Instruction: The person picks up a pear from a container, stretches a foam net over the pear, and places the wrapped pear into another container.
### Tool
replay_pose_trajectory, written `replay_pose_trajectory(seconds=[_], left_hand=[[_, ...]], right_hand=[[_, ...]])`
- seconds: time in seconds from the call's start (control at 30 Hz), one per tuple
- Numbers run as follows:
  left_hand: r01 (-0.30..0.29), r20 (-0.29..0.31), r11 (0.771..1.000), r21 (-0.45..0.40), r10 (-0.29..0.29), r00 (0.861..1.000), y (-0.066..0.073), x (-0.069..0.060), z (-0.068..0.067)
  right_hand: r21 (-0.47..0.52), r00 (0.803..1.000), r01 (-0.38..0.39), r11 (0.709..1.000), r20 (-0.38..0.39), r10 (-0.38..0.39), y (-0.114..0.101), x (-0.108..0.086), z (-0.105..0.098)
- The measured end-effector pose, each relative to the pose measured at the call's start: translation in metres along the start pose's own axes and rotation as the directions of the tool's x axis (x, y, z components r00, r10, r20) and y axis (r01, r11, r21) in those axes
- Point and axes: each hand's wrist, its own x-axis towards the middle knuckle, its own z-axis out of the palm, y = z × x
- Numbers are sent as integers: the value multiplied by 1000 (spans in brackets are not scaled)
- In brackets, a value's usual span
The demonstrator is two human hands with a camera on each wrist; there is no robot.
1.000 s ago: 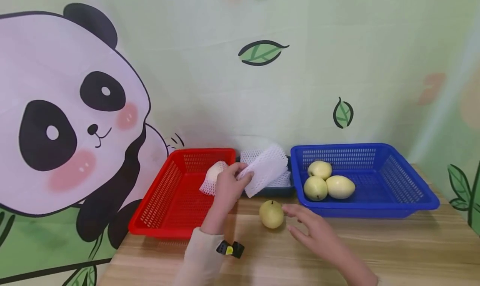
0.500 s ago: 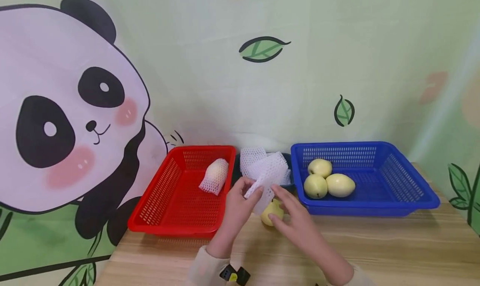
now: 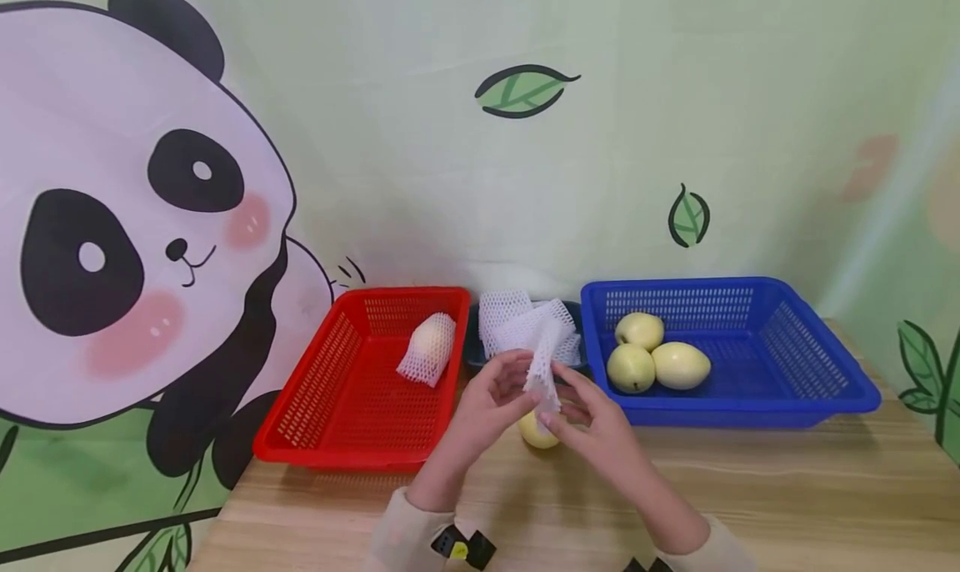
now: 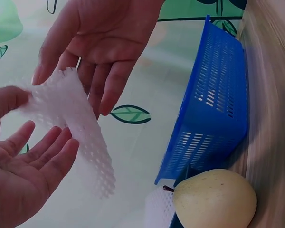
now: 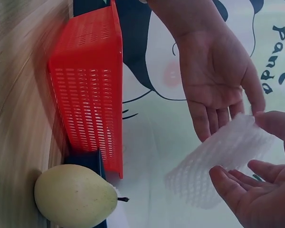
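A white foam net sleeve (image 3: 546,363) is held between both hands above a pear (image 3: 538,432) on the table. My left hand (image 3: 487,405) pinches one side of the net's near end between thumb and fingers. From the other side, my right hand (image 3: 600,418) pinches the same end. In the left wrist view the net (image 4: 78,128) hangs between the two palms, and the pear (image 4: 216,199) stands apart from it. The right wrist view shows the net (image 5: 218,161) stretched between the fingertips, with the pear (image 5: 76,195) at lower left.
At the left, a red basket (image 3: 360,422) contains a net-wrapped pear (image 3: 432,338). Behind the hands, a dark tray (image 3: 474,347) carries more foam nets (image 3: 504,309). On the right is a blue basket (image 3: 750,413) with three pears (image 3: 681,366).
The right hand has left the pear's side and come up to the net, taking hold of its edge. The left hand has brought the net nearer and to the right, turning it more upright.
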Motion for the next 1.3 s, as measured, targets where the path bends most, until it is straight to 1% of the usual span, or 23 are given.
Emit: replay_pose_trajectory(seconds=[0.17,0.3,0.4,0.47,0.53,0.67,0.73,0.77,0.8,0.83,0.87,0.9,0.93,0.97,1.0,1.03,1.07,1.1,1.17,1.2,1.23,1.27,1.3], left_hand=[[-9,-87,999,37,12,996,-6,2,7],[36,-147,999,29,-31,989,-11,2,9],[87,-152,996,30,-82,985,-14,2,8],[122,-128,992,20,-118,985,-17,2,6],[153,-80,988,1,-153,985,-21,1,3],[239,56,968,-73,-236,970,-28,-3,-2],[262,119,963,-66,-253,960,-31,-6,-6],[256,141,966,-34,-249,958,-33,-7,-8],[233,160,972,21,-233,959,-34,-9,-10],[194,179,977,86,-207,962,-35,-12,-12],[140,193,975,170,-172,966,-36,-15,-14],[74,203,961,267,-131,970,-36,-17,-16],[-3,213,930,368,-82,974,-36,-20,-17],[-80,226,882,464,-31,974,-36,-22,-18],[-155,238,817,556,22,971,-36,-24,-18],[-223,251,739,636,75,965,-36,-27,-18],[-276,260,650,708,122,958,-37,-29,-18],[-315,268,560,766,167,949,-36,-31,-18],[-353,278,390,851,237,931,-37,-34,-17],[-356,277,313,881,267,923,-38,-35,-16],[-350,273,258,901,290,917,-39,-36,-15],[-339,264,219,915,308,914,-40,-36,-14],[-326,254,192,926,323,912,-41,-36,-12]], right_hand=[[12,998,-6,1000,-62,6,4,2,4],[-18,992,-3,1000,-124,1,11,2,4],[-66,990,-38,997,-141,28,18,3,0],[-101,989,-68,993,-140,54,25,6,-2],[-97,987,-110,989,-130,96,33,9,-4],[31,969,-225,974,-96,227,48,13,-8],[106,959,-261,960,-83,270,53,12,-11],[129,960,-259,957,-77,270,55,11,-12],[138,965,-243,960,-70,254,57,9,-14],[133,974,-208,969,-64,217,60,6,-16],[119,986,-153,981,-49,160,63,3,-17],[99,996,-82,992,-27,85,66,0,-20],[64,1000,8,998,-3,-8,70,-3,-22],[15,994,111,994,22,-111,74,-6,-24],[-53,973,225,973,52,-223,78,-8,-27],[-137,939,343,929,87,-334,81,-9,-30],[-219,895,446,868,130,-427,83,-10,-33],[-299,846,532,792,176,-503,85,-10,-35],[-436,748,657,615,277,-602,87,-10,-40],[-481,707,695,534,327,-627,87,-9,-42],[-509,679,720,473,371,-634,86,-9,-43],[-527,660,735,427,409,-630,86,-8,-44],[-545,651,740,393,437,-620,85,-8,-44]])
